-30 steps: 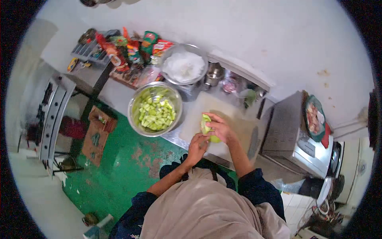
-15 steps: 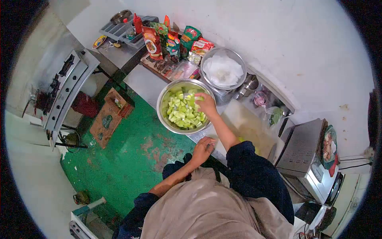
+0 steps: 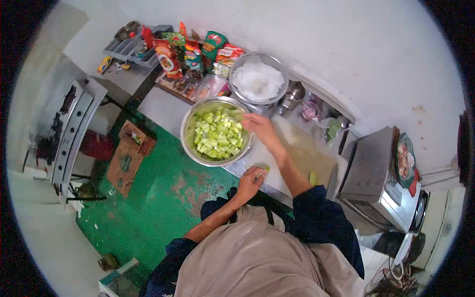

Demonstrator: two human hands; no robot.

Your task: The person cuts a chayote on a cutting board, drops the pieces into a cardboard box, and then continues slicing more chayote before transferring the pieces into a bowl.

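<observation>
A large steel bowl holds chopped pale-green vegetable pieces. My right hand is at the bowl's right rim, fingers slightly apart, with nothing visible in them. Lower down, my left hand rests by the near edge of the white cutting board, its fingers curled in. A small bit of green vegetable shows right at its fingertips. Farther right on the board lie another green piece and a knife, partly behind my right forearm.
Behind the bowl stand a colander lined with white material and several seasoning packets. A metal pot and a bag with green leaves line the wall. A steel appliance is at right, a stove at left.
My right hand has drawn back from over the vegetable pieces to the bowl's right rim. The whole view has shifted a little; my left hand stays by the board's edge.
</observation>
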